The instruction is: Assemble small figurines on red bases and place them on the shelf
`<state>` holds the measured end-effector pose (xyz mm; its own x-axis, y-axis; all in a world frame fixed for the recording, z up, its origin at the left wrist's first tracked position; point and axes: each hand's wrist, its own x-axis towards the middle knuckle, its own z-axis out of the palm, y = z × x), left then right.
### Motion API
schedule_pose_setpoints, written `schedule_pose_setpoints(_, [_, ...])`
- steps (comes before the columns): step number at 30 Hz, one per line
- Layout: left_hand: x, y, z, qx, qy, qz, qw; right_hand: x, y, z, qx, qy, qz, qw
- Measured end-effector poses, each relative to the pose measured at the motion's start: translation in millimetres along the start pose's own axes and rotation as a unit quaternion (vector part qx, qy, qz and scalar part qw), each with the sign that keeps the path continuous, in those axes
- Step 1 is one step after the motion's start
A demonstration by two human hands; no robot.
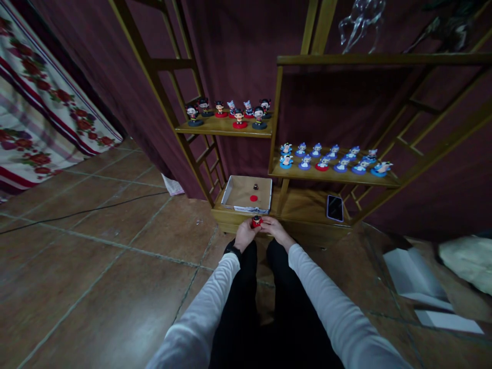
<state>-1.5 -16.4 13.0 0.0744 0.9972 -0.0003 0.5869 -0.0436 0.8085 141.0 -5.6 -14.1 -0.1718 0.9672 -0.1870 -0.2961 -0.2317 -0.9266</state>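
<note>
Figurine (257,221) in which hand?

Both. It is dark-haired and red; the left hand (247,234) and the right hand (273,225) have their fingers closed around it from either side, low at the front edge of the wooden display cabinet (307,230).

And just beyond the hands?

A shallow cardboard box (248,178), sitting on the cabinet's low ledge, so it stands between the hands and the back of that ledge. Inside it are a small dark piece (255,187), too tiny to name, and a red disc (253,198) lying flat, apart from each other.

Anything else on that level?

A smartphone (334,208), well to the right, past the upright post.

What about the shelves?

The upper left shelf (226,131) carries dark-haired figurines (259,118) on black or red bases. The right shelf (334,179) holds two rows of bluish figurines (342,164), one front base red; the front row partly covers the back one. Higher up stands a clear horse figure (361,25), beside a dark ornament too dim to make out.

And the floor?

A black cable (92,210) crosses the tiles at left; an open white carton (415,271) lies at right, near a pale sack (469,261).
</note>
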Motion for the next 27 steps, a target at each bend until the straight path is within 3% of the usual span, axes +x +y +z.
schedule_pose_setpoints(10, [-3.0, -2.8, -0.2, 0.029, 0.008, 0.028, 0.999, 2.8, 2.1, -0.9, -0.005, 0.001, 0.005, 1.000])
schedule_pose_setpoints(17, [-9.5, 1.9, 0.9, 0.139, 0.003, 0.009, 0.990, 5.0, 5.8, -2.1, -0.008, 0.005, 0.006, 1.000])
schedule_pose_setpoints(27, [-23.9, 11.4, -1.9, 0.261, 0.000, 0.114, 0.959, 1.9, 1.8, -4.3, -0.028, -0.004, 0.001, 1.000])
